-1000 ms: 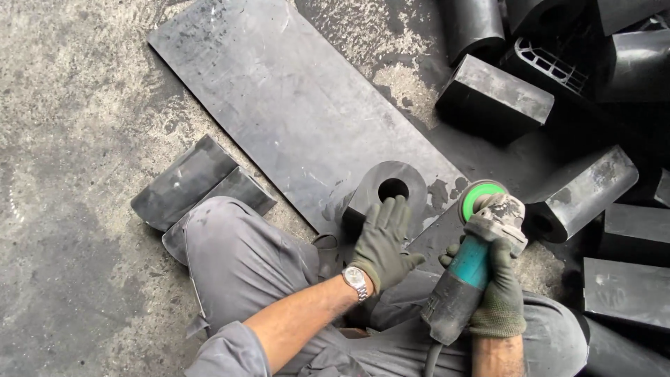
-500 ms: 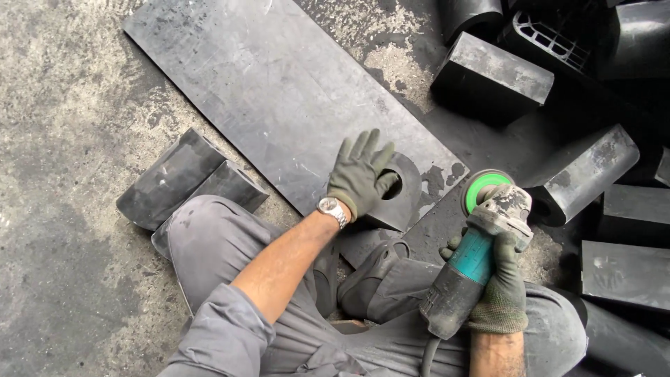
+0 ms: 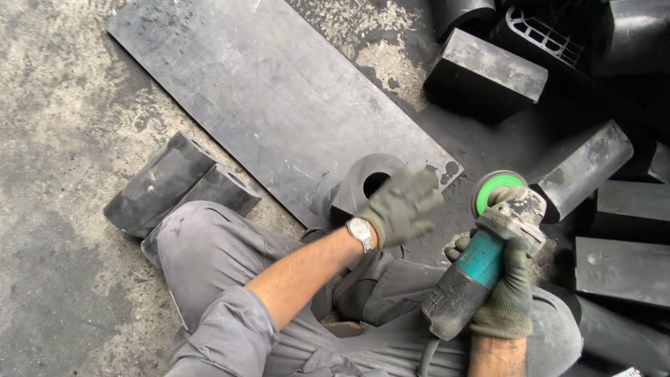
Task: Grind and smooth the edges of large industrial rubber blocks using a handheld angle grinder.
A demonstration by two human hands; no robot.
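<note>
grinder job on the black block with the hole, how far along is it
Done: nothing can be judged finished; no fresh grind marks are clear on the black block with the hole. In hand: the right hand grips the teal angle grinder, its green disc held off the block. The gloved left hand, blurred, is over the block. Left: many black blocks lie around, apparently untouched.

Grey-green knit glove on the left hand [image 3: 403, 208], blurred; same dull olive on the right hand [image 3: 508, 297]. Teal body, black rear grip and pale dust-caked head on the angle grinder [image 3: 481, 262], with a bright green disc [image 3: 497, 188] ringed in grey. Black block with a round hole [image 3: 363, 185], matte. Dark charcoal sheet [image 3: 272, 98], streaked lighter grey. Silver wristwatch [image 3: 361, 232], white dial. Plain grey trousers [image 3: 209, 258]. Mottled grey and sandy floor [image 3: 56, 105]. 2 black blocks [image 3: 178, 185], dusted grey.
</note>
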